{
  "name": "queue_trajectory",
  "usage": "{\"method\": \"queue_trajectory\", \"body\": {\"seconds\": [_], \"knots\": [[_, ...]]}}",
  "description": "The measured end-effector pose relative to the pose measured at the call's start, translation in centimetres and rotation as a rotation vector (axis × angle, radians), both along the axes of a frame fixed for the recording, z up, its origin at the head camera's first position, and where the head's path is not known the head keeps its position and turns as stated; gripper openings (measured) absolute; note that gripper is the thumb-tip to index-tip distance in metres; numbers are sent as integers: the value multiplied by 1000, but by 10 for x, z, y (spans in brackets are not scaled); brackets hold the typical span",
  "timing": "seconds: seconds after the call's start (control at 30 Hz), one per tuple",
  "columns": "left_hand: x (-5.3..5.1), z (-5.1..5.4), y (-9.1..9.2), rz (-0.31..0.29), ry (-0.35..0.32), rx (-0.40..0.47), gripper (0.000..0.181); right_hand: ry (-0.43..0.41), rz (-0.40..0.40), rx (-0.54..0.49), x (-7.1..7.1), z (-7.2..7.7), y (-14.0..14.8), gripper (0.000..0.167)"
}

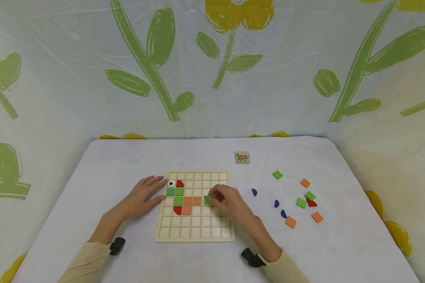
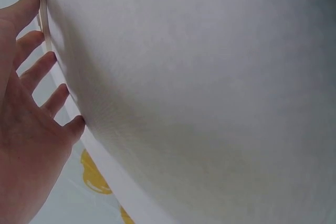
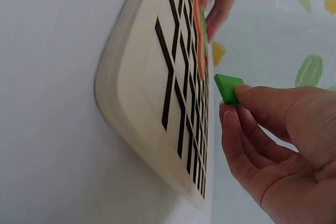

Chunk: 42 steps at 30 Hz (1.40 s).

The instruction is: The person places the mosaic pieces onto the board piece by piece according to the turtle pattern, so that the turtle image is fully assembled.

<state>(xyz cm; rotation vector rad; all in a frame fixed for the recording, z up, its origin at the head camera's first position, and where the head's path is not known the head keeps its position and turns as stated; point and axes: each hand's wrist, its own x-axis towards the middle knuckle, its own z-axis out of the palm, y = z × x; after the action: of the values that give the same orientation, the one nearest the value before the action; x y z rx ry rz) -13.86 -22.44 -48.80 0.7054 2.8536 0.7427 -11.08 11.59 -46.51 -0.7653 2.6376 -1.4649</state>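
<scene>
A wooden grid board (image 1: pixel 194 232) lies on the white table. My right hand (image 1: pixel 230 202) pinches a green square tile (image 3: pixel 227 87) between thumb and fingers, just above the board's middle rows. With fingers extended, my left hand (image 1: pixel 143 198) rests at the board's left edge; in the left wrist view its fingertips (image 2: pixel 32 1) meet that edge. On the board's left part lie a white eye disc (image 1: pixel 171 183), red quarter-round pieces (image 1: pixel 180 183), several green squares (image 1: pixel 178 192) and orange squares (image 1: pixel 187 201).
Right of the board lie scattered loose pieces: green squares (image 1: pixel 278 175), orange squares (image 1: pixel 291 222), blue half-rounds (image 1: pixel 276 203) and a red piece (image 1: pixel 312 203). A small picture card (image 1: pixel 242 157) lies behind the board. Another red piece is mostly hidden by my right forearm.
</scene>
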Motion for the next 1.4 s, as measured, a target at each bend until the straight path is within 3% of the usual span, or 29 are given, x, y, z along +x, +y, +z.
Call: {"method": "queue_trajectory", "body": {"seconds": [0.23,0.63,1.4], "knots": [[1,0,0,2,4,1,61,-20,53,23,5,-1,-17,10],[1,3,1,-2,5,6,60,-91,55,68,9,-7,-32,9],[2,3,1,9,-9,-15,61,-72,18,147,14,-4,-29,6]]}}
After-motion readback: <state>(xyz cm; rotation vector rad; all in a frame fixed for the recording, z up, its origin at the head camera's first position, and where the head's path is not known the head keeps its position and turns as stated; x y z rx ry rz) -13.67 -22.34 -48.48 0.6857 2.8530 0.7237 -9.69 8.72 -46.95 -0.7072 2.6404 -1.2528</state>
